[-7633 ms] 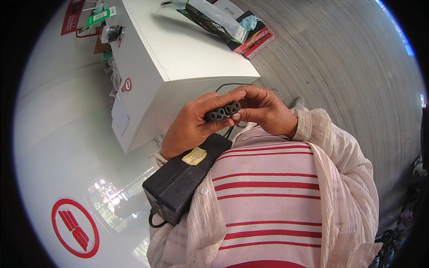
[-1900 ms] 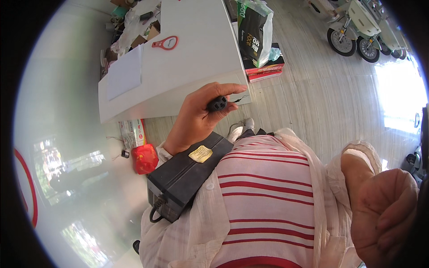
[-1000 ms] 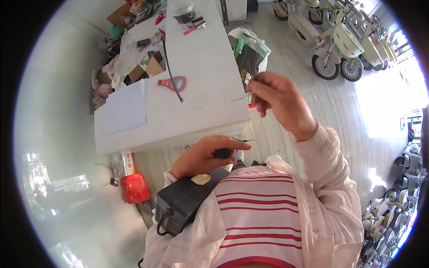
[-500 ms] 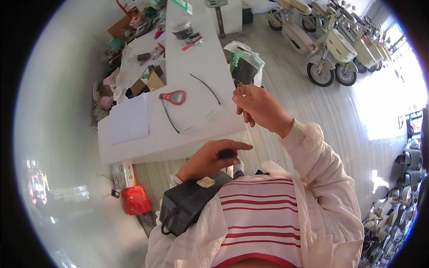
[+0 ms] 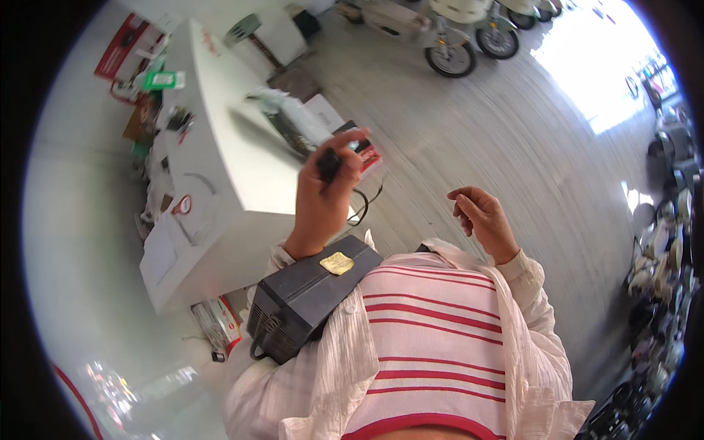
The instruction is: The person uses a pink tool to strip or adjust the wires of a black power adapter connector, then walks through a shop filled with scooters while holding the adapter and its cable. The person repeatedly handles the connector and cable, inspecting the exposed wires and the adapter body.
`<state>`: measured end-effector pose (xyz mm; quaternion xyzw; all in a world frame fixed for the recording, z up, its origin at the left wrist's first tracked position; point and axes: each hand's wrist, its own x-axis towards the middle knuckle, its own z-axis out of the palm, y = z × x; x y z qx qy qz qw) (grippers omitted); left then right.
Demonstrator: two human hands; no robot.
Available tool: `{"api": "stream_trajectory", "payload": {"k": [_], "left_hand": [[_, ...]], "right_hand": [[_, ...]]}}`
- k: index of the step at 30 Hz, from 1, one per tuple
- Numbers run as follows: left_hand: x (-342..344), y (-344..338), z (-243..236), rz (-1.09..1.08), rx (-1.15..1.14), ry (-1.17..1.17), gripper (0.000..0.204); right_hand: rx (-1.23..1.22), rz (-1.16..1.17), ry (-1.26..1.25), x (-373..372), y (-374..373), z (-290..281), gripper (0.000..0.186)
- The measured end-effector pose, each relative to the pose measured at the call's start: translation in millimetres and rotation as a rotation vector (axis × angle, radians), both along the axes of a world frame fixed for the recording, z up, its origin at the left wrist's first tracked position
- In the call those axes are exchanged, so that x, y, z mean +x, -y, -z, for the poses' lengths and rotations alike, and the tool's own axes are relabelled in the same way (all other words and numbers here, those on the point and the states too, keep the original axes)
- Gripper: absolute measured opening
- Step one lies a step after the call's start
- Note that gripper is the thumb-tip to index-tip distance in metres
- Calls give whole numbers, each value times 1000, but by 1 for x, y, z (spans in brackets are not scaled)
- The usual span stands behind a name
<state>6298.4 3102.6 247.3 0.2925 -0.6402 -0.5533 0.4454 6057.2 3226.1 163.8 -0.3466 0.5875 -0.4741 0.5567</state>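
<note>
My left hand (image 5: 320,202), raised near the desk's right end, is closed round a black plug (image 5: 329,164), with a dark cable (image 5: 359,209) hanging beside it. Tucked against my left forearm and body is a black power adapter (image 5: 301,304) with a yellowish label (image 5: 336,262). Over the floor to the right, my right hand (image 5: 480,220) has loosely bent fingers, apart, with nothing visible in them. A pair of glasses (image 5: 199,177), blurred, lies on the white desk (image 5: 257,176) near a red paddle-shaped object (image 5: 182,205) and white paper (image 5: 160,249).
Beyond the desk are a bag (image 5: 286,121) and boxes (image 5: 323,110). Scooters (image 5: 451,55) stand at the back, more crowded vehicles (image 5: 660,279) along the right. A glossy white surface (image 5: 103,257) fills the left. Packages (image 5: 216,323) lie below the desk's near end.
My right hand let go of the glasses on the desk and moved down and right. My left hand with the plug has risen. The view has swung, shifting the desk leftward.
</note>
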Motion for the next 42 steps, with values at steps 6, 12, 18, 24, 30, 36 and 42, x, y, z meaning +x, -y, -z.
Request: {"api": "stream_trajectory", "payload": {"k": [6,12,18,24,30,36,42], "left_hand": [[-153,-18,-22,124,-80,-216,31],[-329,-25,-35,311,-54,-227,42],[-457,2,-19,628,54,-203,47],[-619,82,0,688,152,-325,39],[-791,160,-10,532,183,-388,30],[-950,197,10,652,233,-426,28],[-1136,225,30,701,227,-383,29]], "right_hand": [[-11,101,-50,-106,-69,1,21],[-55,91,-109,-236,-88,-10,22],[-240,159,-261,-325,-26,-9,53],[-136,110,-347,-504,33,51,14],[138,278,-439,-692,16,121,12],[268,507,-878,-826,-56,161,9],[478,738,-986,-980,-106,196,9]]}}
